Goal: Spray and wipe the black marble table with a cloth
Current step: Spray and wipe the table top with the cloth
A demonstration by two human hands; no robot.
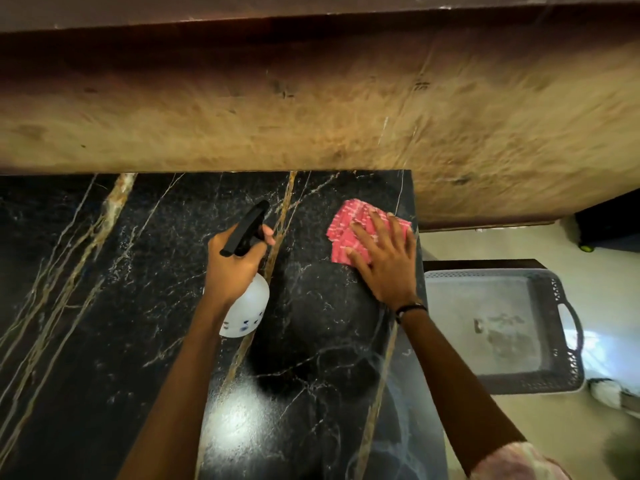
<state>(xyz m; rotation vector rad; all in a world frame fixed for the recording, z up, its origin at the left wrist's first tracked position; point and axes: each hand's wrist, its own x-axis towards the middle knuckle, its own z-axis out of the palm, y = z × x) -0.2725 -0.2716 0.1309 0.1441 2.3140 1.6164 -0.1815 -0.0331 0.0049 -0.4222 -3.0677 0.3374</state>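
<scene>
A black veined table [104,289] fills the lower left, against a tan wall [311,116] (grey basket [502,327] at right). The left hand [232,261] grips a bottle [247,303] mid-frame. The right hand [384,261] presses flat on the cloth [349,220] near the table's upper-right corner.

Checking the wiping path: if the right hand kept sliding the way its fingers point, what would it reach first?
The right hand lies flat on the pink cloth, fingers pointing up-left toward the table's far edge. Bare marble lies ahead, then probably the brown wall behind it.

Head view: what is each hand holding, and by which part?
Left hand grips the spray bottle at its neck, below the black trigger head. Right hand holds nothing; it presses flat on the cloth.
</scene>
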